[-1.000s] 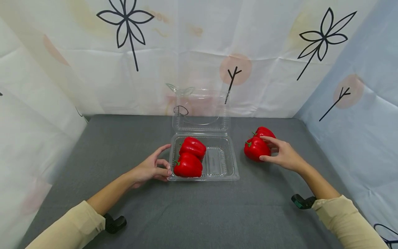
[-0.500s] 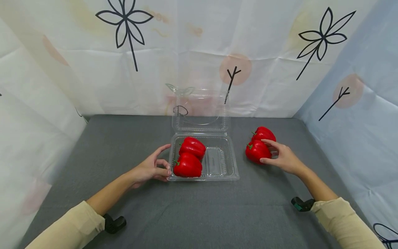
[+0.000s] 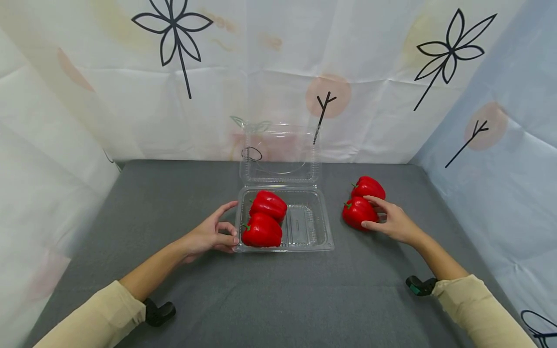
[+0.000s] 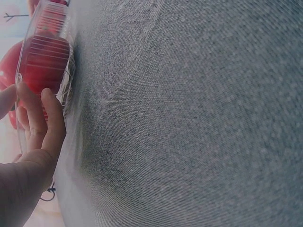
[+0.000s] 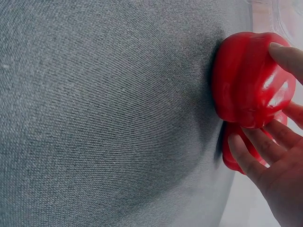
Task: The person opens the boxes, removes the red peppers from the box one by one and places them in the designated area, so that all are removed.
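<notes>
Right of the box (image 3: 303, 225), the right hand (image 3: 393, 222) grips a pepper (image 3: 356, 214); left hand (image 3: 212, 235) pinches the box's rim. Looks like loading; next calls for a lift boxward.

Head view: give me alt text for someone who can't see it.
The right hand grips a red pepper on a gray table, another pepper just behind it. To their left, the left hand holds an open clear container by its left rim, two more red peppers inside.

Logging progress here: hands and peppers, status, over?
Left hand holds container by its rim; two peppers inside, lid open. Right hand holds nearer loose pepper. Nothing seen between that and container.
</notes>
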The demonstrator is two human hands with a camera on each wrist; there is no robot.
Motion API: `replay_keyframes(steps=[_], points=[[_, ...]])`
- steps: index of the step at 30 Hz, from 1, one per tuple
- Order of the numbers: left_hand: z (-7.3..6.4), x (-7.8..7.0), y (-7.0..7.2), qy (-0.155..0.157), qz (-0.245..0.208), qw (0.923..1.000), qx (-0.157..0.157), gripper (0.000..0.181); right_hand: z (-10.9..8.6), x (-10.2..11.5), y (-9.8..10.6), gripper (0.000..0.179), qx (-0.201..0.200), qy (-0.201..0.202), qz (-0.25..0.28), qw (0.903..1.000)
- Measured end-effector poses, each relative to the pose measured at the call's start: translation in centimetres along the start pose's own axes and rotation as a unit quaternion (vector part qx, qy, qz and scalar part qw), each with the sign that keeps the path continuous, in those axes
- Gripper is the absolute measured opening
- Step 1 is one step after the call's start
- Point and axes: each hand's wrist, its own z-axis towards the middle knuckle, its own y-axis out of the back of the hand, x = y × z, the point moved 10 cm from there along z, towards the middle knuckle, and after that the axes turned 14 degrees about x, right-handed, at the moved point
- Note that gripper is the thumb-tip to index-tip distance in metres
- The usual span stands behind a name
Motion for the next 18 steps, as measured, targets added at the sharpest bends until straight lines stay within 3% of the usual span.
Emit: replay_keyframes(steps=[11, 18], points=[[0.1, 0.1, -0.1, 0.001, -0.003, 1.0, 0.001, 0.096, -0.2, 0.4, 0.7, 0.072, -0.014, 0.0, -0.02, 0.9997], [0.0, 0.0, 0.0, -0.002, -0.004, 1.0, 0.001, 0.096, 0.0, 2.2, 1.3, 0.069, -0.033, 0.014, -0.053, 0.998]])
